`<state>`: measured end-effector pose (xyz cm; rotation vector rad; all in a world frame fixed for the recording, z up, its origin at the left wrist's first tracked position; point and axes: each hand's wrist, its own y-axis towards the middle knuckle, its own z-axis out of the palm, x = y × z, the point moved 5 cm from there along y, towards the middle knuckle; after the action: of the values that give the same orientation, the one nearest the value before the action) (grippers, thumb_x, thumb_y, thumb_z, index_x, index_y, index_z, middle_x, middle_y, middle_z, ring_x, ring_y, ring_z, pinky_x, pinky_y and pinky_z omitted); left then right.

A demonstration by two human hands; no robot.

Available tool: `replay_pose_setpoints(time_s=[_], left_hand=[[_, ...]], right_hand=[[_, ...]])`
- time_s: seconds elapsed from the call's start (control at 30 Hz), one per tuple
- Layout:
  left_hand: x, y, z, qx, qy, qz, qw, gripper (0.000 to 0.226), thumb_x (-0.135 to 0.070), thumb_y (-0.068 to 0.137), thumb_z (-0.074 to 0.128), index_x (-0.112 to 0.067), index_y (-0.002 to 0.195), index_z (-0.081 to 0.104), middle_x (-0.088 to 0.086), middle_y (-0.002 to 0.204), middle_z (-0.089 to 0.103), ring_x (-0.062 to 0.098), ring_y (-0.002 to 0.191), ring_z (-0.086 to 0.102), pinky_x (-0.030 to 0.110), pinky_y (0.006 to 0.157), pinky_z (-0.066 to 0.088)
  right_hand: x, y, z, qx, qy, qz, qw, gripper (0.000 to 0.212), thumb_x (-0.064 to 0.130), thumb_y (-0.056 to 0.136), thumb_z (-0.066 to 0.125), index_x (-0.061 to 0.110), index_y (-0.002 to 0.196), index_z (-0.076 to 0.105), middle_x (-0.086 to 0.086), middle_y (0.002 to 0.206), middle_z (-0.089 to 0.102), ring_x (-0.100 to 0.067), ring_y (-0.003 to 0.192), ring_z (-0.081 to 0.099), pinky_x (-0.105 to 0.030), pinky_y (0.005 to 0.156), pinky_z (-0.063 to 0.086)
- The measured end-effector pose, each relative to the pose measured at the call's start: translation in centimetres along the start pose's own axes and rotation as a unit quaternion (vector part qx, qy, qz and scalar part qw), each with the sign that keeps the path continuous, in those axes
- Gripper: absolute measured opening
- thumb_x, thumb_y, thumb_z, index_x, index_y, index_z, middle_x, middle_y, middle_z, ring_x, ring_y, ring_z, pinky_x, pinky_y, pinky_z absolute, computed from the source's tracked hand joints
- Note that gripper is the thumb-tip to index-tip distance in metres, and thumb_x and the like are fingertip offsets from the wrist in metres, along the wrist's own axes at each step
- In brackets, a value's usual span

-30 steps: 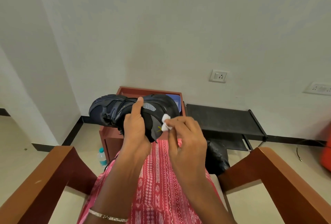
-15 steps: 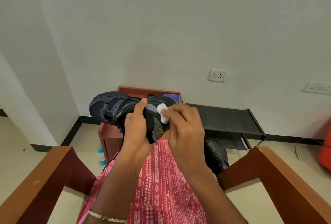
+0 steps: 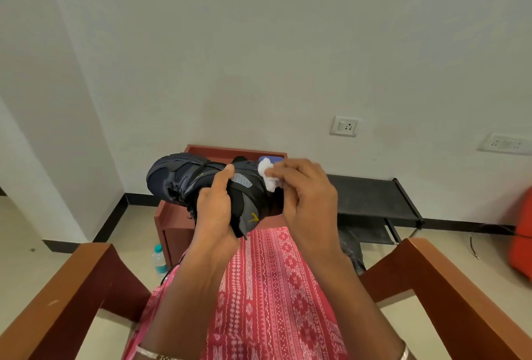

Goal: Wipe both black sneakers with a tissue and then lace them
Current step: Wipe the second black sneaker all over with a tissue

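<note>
Fingers of right hand pinched on tissue, pressing it to sneaker at heel rim | left hand clamped round midfoot, steadying it against the rub | sneaker raised over lap, toe left | wiping, I judge; lacing not started

Illumination even, diffuse, moderately bright; source not in view. The wall reads evenly lit, shadows faint and soft. The black sneaker loses detail in dark tones; the tissue is nearly bleached. Wide-angle bending marked at edges, chair arms splayed. Focus slightly soft overall.
</note>
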<state>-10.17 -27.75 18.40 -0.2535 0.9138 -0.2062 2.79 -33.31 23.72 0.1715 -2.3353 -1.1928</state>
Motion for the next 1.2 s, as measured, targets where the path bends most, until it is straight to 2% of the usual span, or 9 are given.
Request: replay_pose_setpoints(time_s=[0.17,0.3,0.43,0.67,0.8,0.87,1.03,1.1,1.2], left_hand=[[0.0,0.7,-0.8,-0.007,-0.031,-0.028,0.999,0.03,-0.032,0.092,0.067,-0.008,0.109,0.068,0.015,0.106,0.075,0.032,0.091,0.073,0.04,0.068,0.058],[0.3,0.9,-0.6,0.019,-0.033,-0.047,0.998,0.034,-0.033,0.092,0.066,-0.006,0.113,0.068,0.017,0.111,0.074,0.036,0.102,0.071,0.05,0.09,0.057],[1.2,0.7,-0.3,0.045,-0.025,-0.063,0.997,0.035,-0.033,0.094,0.063,-0.006,0.117,0.068,0.019,0.112,0.074,0.037,0.103,0.071,0.053,0.096,0.054],[0.9,1.2,-0.9,0.058,-0.075,-0.092,0.991,0.044,-0.035,0.093,0.064,-0.007,0.127,0.064,0.019,0.12,0.071,0.037,0.107,0.07,0.046,0.081,0.057],[0.9,1.2,-0.8,0.04,-0.078,-0.096,0.991,0.042,-0.034,0.091,0.066,-0.009,0.124,0.065,0.016,0.114,0.074,0.034,0.1,0.072,0.042,0.073,0.059],[0.9,1.0,-0.5,0.051,-0.087,-0.105,0.989,0.042,-0.034,0.091,0.066,-0.009,0.124,0.065,0.016,0.113,0.074,0.033,0.099,0.073,0.041,0.069,0.06],[0.5,0.3,0.1,0.096,-0.115,-0.112,0.982,0.05,-0.039,0.091,0.066,-0.006,0.128,0.064,0.018,0.12,0.071,0.03,0.103,0.07,0.04,0.079,0.058],[0.5,-0.3,0.6,0.118,-0.105,-0.111,0.981,0.048,-0.043,0.093,0.062,-0.006,0.123,0.067,0.017,0.119,0.072,0.028,0.103,0.072,0.038,0.089,0.055],[0.7,-0.4,0.6,0.115,-0.1,-0.105,0.983,0.052,-0.049,0.095,0.058,-0.005,0.121,0.068,0.016,0.115,0.073,0.026,0.099,0.074,0.037,0.089,0.056]], right_hand=[[-1.5,-5.1,-0.4,-0.025,0.014,0.043,0.999,0.021,-0.003,0.085,0.072,0.009,0.102,0.076,-0.003,0.107,0.07,-0.013,0.102,0.065,-0.029,0.091,0.055],[-1.3,-3.6,-0.5,-0.058,0.03,0.042,0.997,0.019,0.012,0.091,0.059,0.006,0.097,0.076,-0.004,0.103,0.071,-0.013,0.099,0.067,-0.028,0.088,0.056],[-0.2,-0.4,-0.1,-0.04,0.033,0.022,0.998,0.018,0.005,0.09,0.065,0.009,0.103,0.077,-0.003,0.106,0.072,-0.015,0.101,0.067,-0.028,0.091,0.055],[0.1,-3.5,0.4,-0.039,0.013,-0.004,0.999,0.032,-0.005,0.092,0.06,0.007,0.118,0.072,-0.006,0.127,0.068,-0.016,0.121,0.062,-0.026,0.106,0.048],[-0.3,-6.6,0.1,-0.075,-0.004,0.013,0.997,0.031,0.0,0.088,0.064,0.009,0.116,0.071,0.002,0.126,0.061,-0.014,0.118,0.063,-0.017,0.105,0.045],[-0.3,-6.4,0.3,-0.081,-0.009,0.018,0.997,0.029,0.002,0.089,0.063,0.008,0.116,0.071,0.002,0.126,0.061,-0.015,0.119,0.063,-0.019,0.104,0.047],[1.5,-4.2,0.9,-0.061,0.018,-0.005,0.998,0.032,-0.004,0.091,0.06,0.006,0.12,0.071,-0.006,0.127,0.067,-0.018,0.126,0.06,-0.034,0.101,0.053],[2.5,-3.6,1.4,-0.045,0.037,-0.017,0.998,0.035,0.001,0.094,0.053,0.007,0.124,0.068,-0.004,0.127,0.066,-0.016,0.128,0.058,-0.032,0.103,0.051],[2.9,-3.6,2.0,-0.022,0.051,-0.007,0.998,0.044,-0.002,0.093,0.049,0.011,0.132,0.064,0.0,0.127,0.06,-0.01,0.127,0.055,-0.023,0.104,0.049]])
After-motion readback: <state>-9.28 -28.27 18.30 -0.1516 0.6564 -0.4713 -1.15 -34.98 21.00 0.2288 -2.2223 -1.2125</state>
